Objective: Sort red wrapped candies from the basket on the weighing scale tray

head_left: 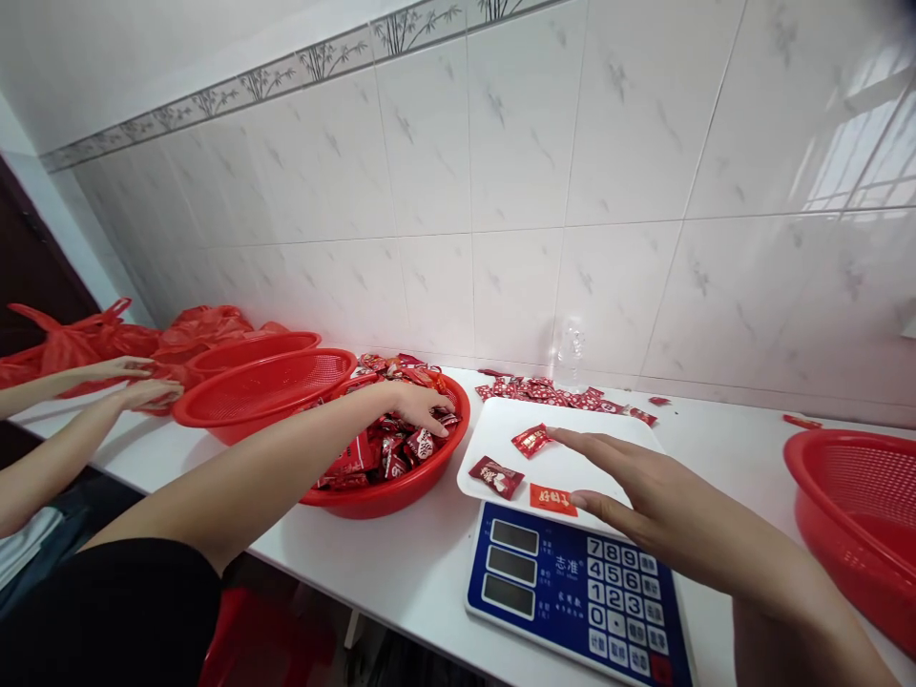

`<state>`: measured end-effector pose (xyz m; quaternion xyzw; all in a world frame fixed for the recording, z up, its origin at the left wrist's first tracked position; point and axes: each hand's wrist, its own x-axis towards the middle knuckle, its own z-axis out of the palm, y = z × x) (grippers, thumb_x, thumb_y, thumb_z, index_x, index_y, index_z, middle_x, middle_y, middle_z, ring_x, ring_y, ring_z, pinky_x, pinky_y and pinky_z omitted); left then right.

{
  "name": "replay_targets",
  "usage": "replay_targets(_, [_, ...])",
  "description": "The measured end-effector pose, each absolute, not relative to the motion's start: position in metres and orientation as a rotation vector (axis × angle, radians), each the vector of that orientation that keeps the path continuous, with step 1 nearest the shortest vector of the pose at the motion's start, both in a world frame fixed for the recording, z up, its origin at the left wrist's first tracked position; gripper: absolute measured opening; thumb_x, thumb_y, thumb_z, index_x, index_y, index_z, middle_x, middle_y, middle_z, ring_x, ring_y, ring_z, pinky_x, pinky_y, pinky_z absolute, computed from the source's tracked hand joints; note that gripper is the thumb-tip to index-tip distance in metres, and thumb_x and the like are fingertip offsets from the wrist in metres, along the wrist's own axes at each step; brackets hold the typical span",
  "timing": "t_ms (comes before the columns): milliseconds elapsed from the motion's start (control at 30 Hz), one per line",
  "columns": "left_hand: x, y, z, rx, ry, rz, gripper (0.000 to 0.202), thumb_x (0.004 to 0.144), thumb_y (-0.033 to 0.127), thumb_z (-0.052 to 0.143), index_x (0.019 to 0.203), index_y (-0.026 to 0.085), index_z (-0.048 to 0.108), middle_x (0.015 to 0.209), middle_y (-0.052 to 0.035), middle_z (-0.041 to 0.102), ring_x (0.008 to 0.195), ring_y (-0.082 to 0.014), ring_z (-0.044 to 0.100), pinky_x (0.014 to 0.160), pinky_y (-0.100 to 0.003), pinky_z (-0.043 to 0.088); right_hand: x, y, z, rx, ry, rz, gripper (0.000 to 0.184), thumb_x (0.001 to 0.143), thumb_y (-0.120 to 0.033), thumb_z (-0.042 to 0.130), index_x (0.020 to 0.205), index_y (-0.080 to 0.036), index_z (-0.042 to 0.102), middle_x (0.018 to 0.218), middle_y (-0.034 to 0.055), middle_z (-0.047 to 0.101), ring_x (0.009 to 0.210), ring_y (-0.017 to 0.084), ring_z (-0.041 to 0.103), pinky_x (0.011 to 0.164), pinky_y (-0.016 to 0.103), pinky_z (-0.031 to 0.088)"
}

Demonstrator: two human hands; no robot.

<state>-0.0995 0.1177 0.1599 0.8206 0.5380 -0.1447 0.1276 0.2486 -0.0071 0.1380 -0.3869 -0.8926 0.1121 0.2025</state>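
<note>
My left hand (pixel 419 405) reaches into a red plastic basin (pixel 401 501) heaped with wrapped snack packets (pixel 393 453). Its thumb and fingers are apart over the packets at the basin's right side, and the fingertips are partly hidden. Above the white tray (pixel 608 425) of a blue digital scale (pixel 544 611) is my right hand (pixel 630 482), open, with thumb and fingers spread. Three packets lie on the tray: a red one (pixel 530 440) by my right fingertips, a dark red one (pixel 496 477) to the left, and an orange-red one (pixel 552 499) beside my thumb.
Small red packets (pixel 551 391) lie along the wall by a clear plastic bottle (pixel 571 353). A red basket (pixel 859 515) stands at right. At left are further red baskets (pixel 272 386), red plastic bags (pixel 204 329) and another person's hands (pixel 147 391). Below the table is a red stool (pixel 264 639).
</note>
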Motion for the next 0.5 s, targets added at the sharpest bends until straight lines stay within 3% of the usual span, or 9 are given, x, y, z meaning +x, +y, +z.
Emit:
replay_targets(167, [-0.092, 0.117, 0.157, 2.384, 1.623, -0.373, 0.06, 0.068, 0.029, 0.064, 0.127, 0.027, 0.056, 0.13, -0.0057, 0.059, 0.112, -0.0269, 0.057, 0.095, -0.033, 0.043, 0.245, -0.006, 0.135, -1.095, -2.51, 0.298, 0.055, 0.093, -0.053, 0.039, 0.145, -0.038, 0.03, 0.146, -0.0015, 0.042, 0.13, 0.026, 0.044, 0.103, 0.047, 0.043])
replay_targets(333, [-0.08, 0.124, 0.136, 2.509, 1.775, -0.373, 0.048, 0.07, 0.021, 0.057, 0.118, 0.017, 0.063, 0.121, -0.0141, 0.064, 0.104, -0.031, 0.06, 0.09, -0.039, 0.045, 0.243, -0.008, 0.136, -1.103, -2.524, 0.328, 0.054, 0.094, -0.053, 0.038, 0.145, -0.039, 0.029, 0.146, -0.0033, 0.041, 0.131, 0.023, 0.042, 0.105, 0.046, 0.042])
replay_targets(500, [-0.088, 0.126, 0.136, 2.567, 1.769, -0.181, 0.034, 0.076, 0.014, 0.05, 0.102, 0.023, 0.069, 0.109, -0.0055, 0.07, 0.098, -0.023, 0.062, 0.088, -0.031, 0.045, 0.245, -0.009, 0.137, -1.09, -2.517, 0.317, 0.053, 0.094, -0.05, 0.038, 0.145, -0.038, 0.03, 0.146, -0.0021, 0.042, 0.13, 0.024, 0.044, 0.105, 0.045, 0.042])
